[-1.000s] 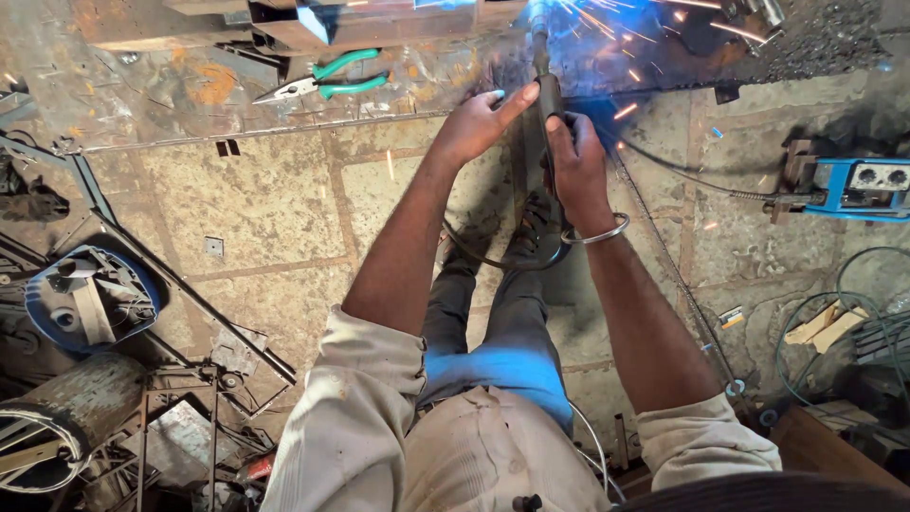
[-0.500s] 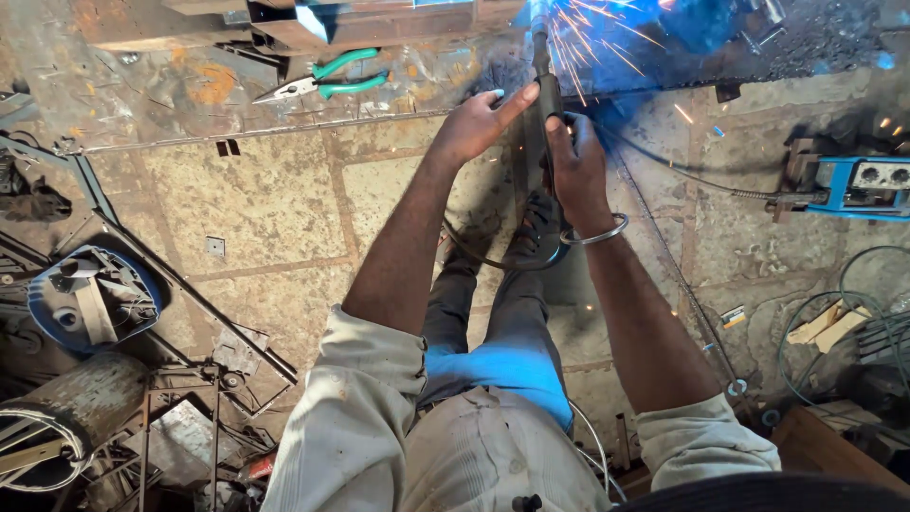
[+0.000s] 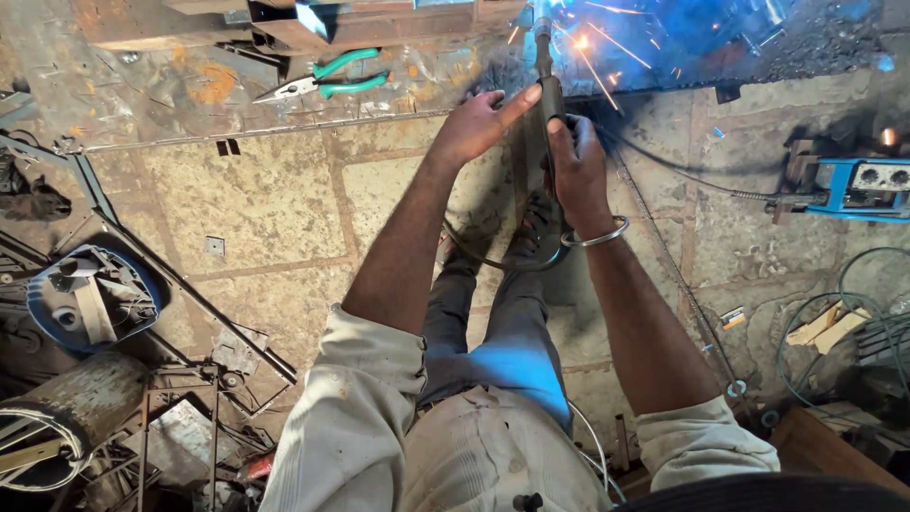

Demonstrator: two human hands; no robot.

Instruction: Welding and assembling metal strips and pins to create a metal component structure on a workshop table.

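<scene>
Two hands: both closed on one welding torch (image 3: 545,104), presumably for a steadier tip at the seam.
Right hand (image 3: 576,171): grip wrapped tight around the torch handle, knuckles up, bangle (image 3: 597,237) at the wrist; likely bears the weight and the trigger.
Left hand (image 3: 479,121): fingers laid along the torch body from the side, thumb under; looks like a guiding hold, not a carrying one.
Torch position: upright between the hands, nozzle up against the metal workpiece (image 3: 379,19) at the top edge, blue arc and sparks (image 3: 607,43) just right of the tip.
Cable (image 3: 692,180): runs off to the right toward the blue welding unit (image 3: 853,185), kept clear of the arms.
Pliers (image 3: 327,81): green handles, flat on the rusty plate near the workpiece, well left of the arc yet within reach.
Stance: legs apart on the stone floor (image 3: 256,199), arms stretched forward, probably for distance from the sparks.
Left side: blue helmet-like shell (image 3: 90,299) and scrap steel frames (image 3: 180,398), apart from the work.
</scene>
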